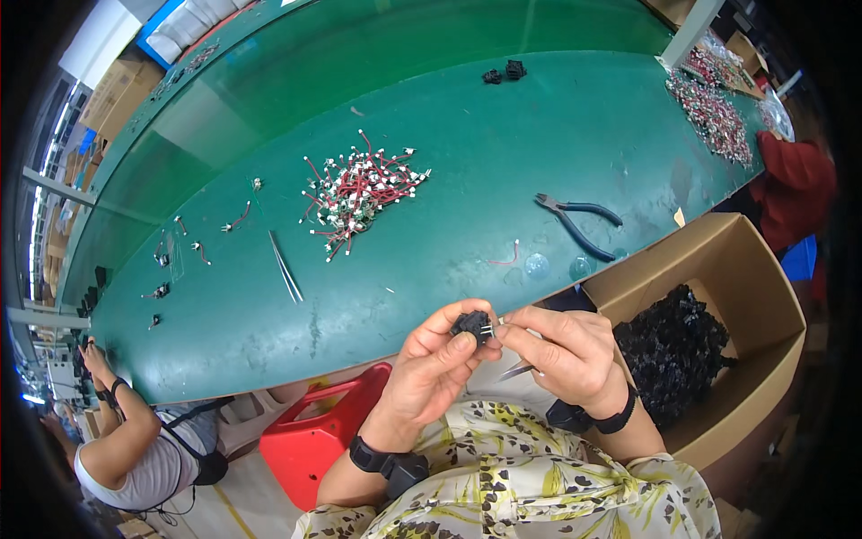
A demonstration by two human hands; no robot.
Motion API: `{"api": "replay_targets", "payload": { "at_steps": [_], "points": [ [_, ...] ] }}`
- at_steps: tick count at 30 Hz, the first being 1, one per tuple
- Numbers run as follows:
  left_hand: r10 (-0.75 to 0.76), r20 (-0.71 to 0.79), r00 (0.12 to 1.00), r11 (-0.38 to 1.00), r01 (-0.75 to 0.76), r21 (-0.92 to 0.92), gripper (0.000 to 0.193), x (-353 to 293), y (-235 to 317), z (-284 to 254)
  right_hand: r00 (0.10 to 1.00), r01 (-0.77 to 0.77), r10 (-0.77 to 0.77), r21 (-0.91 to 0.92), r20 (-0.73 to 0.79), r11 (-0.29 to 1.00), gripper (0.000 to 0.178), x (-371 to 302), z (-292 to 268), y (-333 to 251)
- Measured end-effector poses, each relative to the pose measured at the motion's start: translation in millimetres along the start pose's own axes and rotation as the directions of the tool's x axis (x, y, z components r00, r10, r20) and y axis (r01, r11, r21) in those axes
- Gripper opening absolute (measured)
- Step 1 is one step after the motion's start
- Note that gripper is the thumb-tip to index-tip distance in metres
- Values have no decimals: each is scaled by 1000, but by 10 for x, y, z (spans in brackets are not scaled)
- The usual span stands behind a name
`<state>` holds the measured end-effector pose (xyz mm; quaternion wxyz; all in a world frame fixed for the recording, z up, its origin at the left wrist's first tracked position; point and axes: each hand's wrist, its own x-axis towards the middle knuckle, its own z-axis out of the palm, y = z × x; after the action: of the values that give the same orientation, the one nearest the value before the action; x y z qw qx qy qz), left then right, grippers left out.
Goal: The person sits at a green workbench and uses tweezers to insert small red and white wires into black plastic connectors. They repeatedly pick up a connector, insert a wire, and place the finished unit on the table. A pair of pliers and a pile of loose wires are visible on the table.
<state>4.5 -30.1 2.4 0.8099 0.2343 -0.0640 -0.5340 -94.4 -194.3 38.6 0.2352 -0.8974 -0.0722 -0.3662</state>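
**Small black part pinched between both hands**

The left hand [431,364] pinches a small black plastic connector block [470,324] between thumb and forefinger, fingertips pressed together on its sides. The right hand [566,350] meets it from the other side, thumb and forefinger closed on thin metal pins [490,331] that stick out of the block, with slim metal tweezers [519,368] tucked under the palm. The block looks light and rigid, best gripped by its flat sides; the pins seem easy to bend. Its pins point toward the right hand, its long axis roughly level between the two hands. Beyond the fingers lie a green workbench [467,162], a heap of red-and-white wire leads [359,190], blue-handled pliers [579,223] and, right of them, a cardboard box of black parts [709,269].
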Motion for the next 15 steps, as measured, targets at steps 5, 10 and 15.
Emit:
{"api": "replay_targets", "payload": {
  "at_steps": [5, 10, 15],
  "points": [
    [21, 5, 1000, 999, -21, 31, 37, -12, -5, 13, 1000, 23, -23, -25, 2, 999, 30, -8, -23, -24],
    [10, 0, 1000, 999, -10, 35, 37, -48, 12, 29, 1000, 3, -3, -42, -9, 999, 32, -1, -36, -89],
    [30, -12, 999, 997, -29, 73, 37, -100, -5, 82, 999, 29, -30, -59, -15, 998, 30, -4, -66, -152]
  ]
}}
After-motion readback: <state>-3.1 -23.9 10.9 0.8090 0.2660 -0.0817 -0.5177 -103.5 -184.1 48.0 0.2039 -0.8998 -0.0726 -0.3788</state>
